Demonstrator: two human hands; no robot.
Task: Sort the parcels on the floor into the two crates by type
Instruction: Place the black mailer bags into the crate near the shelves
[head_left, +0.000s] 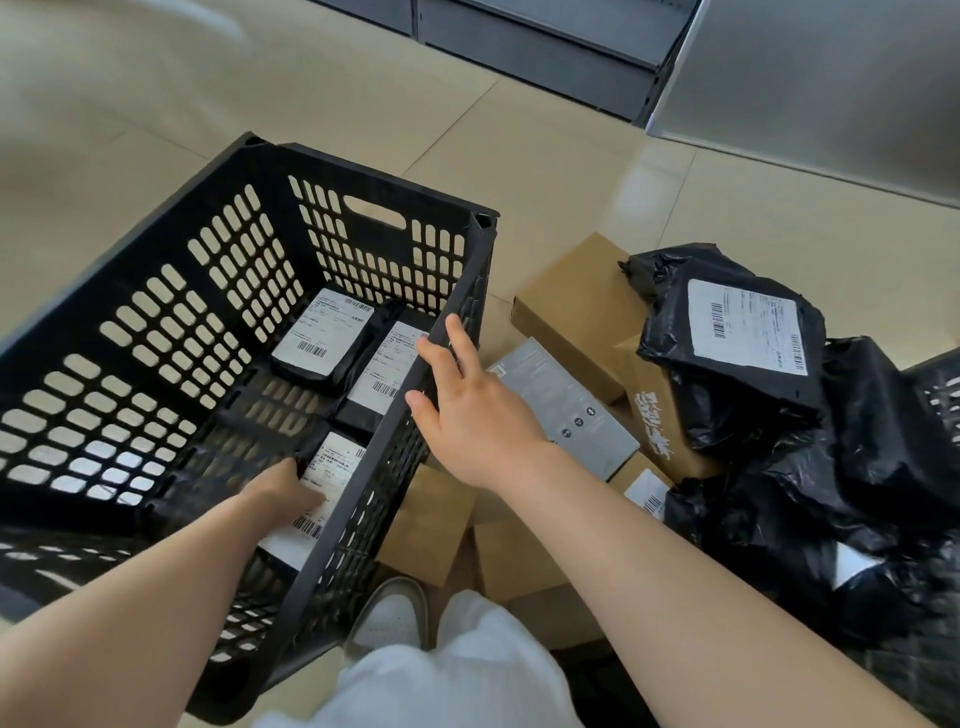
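Parcels in black plastic lie on the bottom of the black slotted crate (208, 312) that fills the left half of the frame: one with a white label (324, 332) toward the far end, a second (384, 371) just right of it against the right wall, and a third (327, 478) nearer the lower edge. The left hand (283, 493) reaches down inside the crate and rests on this third parcel, its fingers hidden under the hand, so I cannot tell whether its grip is closed on the bag or only pressing it. The right hand (467, 410) sits at centre frame with straight, spread fingers touching the crate's right rim, its grip slack and holding nothing. To the right of the crate, on the tiled floor (519, 140), unsorted parcels are heaped together: a long brown cardboard box (566, 312), a grey box (566, 405) just beside the right hand, more brown boxes (431, 525) under the right forearm, and black bags piled at the right edge, the topmost (743, 343) showing a white barcode label. A corner of a second crate (943, 400) peeks in at the far right edge. A white shoe (389, 618) and pale trouser leg (467, 670) show at the bottom centre.
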